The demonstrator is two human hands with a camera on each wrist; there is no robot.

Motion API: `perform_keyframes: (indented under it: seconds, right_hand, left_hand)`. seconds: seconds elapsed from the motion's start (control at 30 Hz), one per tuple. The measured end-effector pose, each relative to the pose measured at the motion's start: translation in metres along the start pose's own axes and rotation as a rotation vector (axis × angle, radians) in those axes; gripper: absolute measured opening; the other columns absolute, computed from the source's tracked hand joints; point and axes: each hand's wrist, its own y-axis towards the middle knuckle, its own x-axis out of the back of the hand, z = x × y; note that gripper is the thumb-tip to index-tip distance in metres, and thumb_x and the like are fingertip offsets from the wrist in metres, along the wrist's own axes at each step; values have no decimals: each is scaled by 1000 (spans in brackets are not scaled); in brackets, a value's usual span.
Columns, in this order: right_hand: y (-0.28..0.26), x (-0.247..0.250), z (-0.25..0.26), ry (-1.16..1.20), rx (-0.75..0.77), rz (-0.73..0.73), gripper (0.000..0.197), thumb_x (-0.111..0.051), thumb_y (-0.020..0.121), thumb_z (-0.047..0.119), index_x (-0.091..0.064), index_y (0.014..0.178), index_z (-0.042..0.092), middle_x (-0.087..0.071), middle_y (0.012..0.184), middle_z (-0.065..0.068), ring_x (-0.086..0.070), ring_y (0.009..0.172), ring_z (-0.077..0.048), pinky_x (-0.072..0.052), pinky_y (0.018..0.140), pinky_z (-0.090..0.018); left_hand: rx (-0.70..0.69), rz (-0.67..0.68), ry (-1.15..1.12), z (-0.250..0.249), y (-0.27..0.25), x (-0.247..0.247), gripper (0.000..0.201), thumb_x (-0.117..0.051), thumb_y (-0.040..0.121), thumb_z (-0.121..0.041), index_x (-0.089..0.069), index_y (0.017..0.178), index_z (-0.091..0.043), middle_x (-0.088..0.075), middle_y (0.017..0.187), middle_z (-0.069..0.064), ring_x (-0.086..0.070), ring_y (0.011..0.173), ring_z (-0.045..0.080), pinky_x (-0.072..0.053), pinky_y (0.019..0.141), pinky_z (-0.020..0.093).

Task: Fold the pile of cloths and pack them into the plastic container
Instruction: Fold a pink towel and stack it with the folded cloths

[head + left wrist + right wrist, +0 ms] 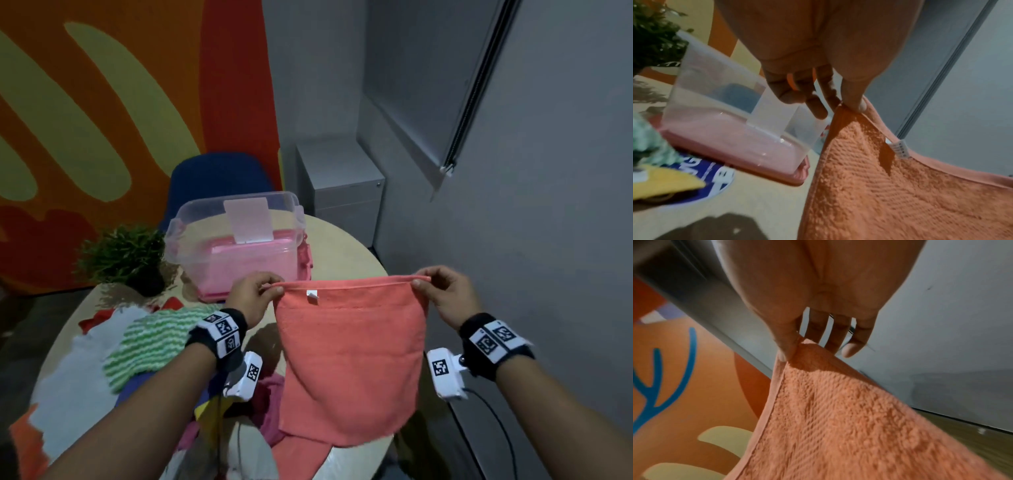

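At the far left of the head view the pile of cloths (pixel 113 359) lies heaped on the round counter (pixel 346 246), a green-and-white striped cloth (pixel 150 339) on top, with a small potted plant (pixel 123 253) behind it. Just beyond the pile stands the plastic container (pixel 236 246), clear-walled and open at the top, set on what looks like its pink lid.

The left hand (pixel 253 294) pinches the top left corner of the coral towel (pixel 349 363) between thumb and fingertips; the left wrist view shows that grip closed on the hem, the other fingers (pixel 816 104) curled loosely behind. The towel hangs flat in the air from its top edge, which runs level from one hand to the other, a white tag (pixel 311 295) near the left corner. Its lower edge trails down to the counter. The right hand (pixel 445 294) holds the opposite top corner in the same pinch, thumb pressed on the hem.

The move ahead turns on this: the towel hangs below both grips, and the container sits beyond it and to the left, nearer the left hand. The hands are level, so the corners can meet in a fold.

The towel hides the counter behind it. The container's contents are hard to judge through the cloudy wall. The pile's lower left part is cut off by the left forearm and the frame.
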Motion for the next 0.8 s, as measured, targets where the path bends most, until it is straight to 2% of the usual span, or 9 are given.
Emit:
perform_keyframes:
  seconds: [0.07,0.17,0.23,0.3,0.4,0.53,0.67,0.73,0.8]
  right_hand:
    - [-2,0,-22,-46,-57,-6,25,-72,82,-8,-70,79,17,-71,75,5,-64,69,-3,-52,69,-16]
    - [-11,8,-60,-157,-142,14,28,-75,82,-3,-73,77,24,-74,77,8,-66,79,-15,-52,78,-26]
    - [-22,14,-82,-249,-212,48,29,-74,84,-1,-75,76,28,-74,84,7,-66,84,-17,-51,81,-32]
    - [-37,19,-95,-286,-308,77,31,-71,86,0,-75,77,29,-73,83,5,-65,81,-17,-48,75,-30]
    - [-60,25,-106,-326,-414,162,25,-65,87,-6,-73,77,16,-73,84,-2,-67,84,-21,-47,71,-27]
    - [-82,31,-119,-432,-517,305,20,-66,84,-5,-74,74,11,-74,84,-2,-67,89,-18,-48,81,-30]
    - [-91,30,-128,-445,-578,454,20,-67,81,2,-75,69,16,-75,82,0,-69,91,-19,-52,93,-38]
    - [-94,25,-129,-443,-589,485,12,-69,80,11,-75,71,15,-74,81,-1,-69,89,-20,-53,92,-39]
    - [-97,18,-127,-490,-596,487,12,-72,83,13,-72,71,13,-74,81,-5,-70,85,-19,-54,84,-33]
  left_hand:
    - [-2,13,57,9,0,-14,12,-76,83,-13,-77,91,-21,-69,91,-4,-64,85,15,-53,83,33]
    - [65,53,33,26,-8,-30,27,-76,82,-10,-72,80,-37,-72,88,-7,-67,75,11,-53,71,29]
    - [142,77,16,35,-20,-40,27,-75,82,-9,-73,77,-36,-73,82,-8,-68,71,8,-53,69,25]
    - [220,139,-19,41,-38,-51,22,-76,82,-9,-76,79,-30,-73,73,-6,-67,63,8,-55,65,24]
    - [185,312,18,56,-68,-66,28,-78,78,-8,-75,76,-36,-72,71,-14,-65,65,1,-54,68,22]
    - [94,616,160,73,-94,-72,32,-77,76,-23,-68,69,-53,-71,87,-17,-65,84,0,-53,80,20]
    - [79,719,201,72,-100,-72,14,-79,74,-19,-78,80,-32,-69,85,-13,-66,83,7,-53,78,22]
    - [46,759,253,75,-101,-74,15,-77,74,-19,-80,88,-23,-66,87,-15,-65,86,6,-52,80,20]
    - [42,796,307,78,-104,-76,18,-75,75,-21,-80,93,-22,-67,93,-12,-65,90,8,-51,83,21]
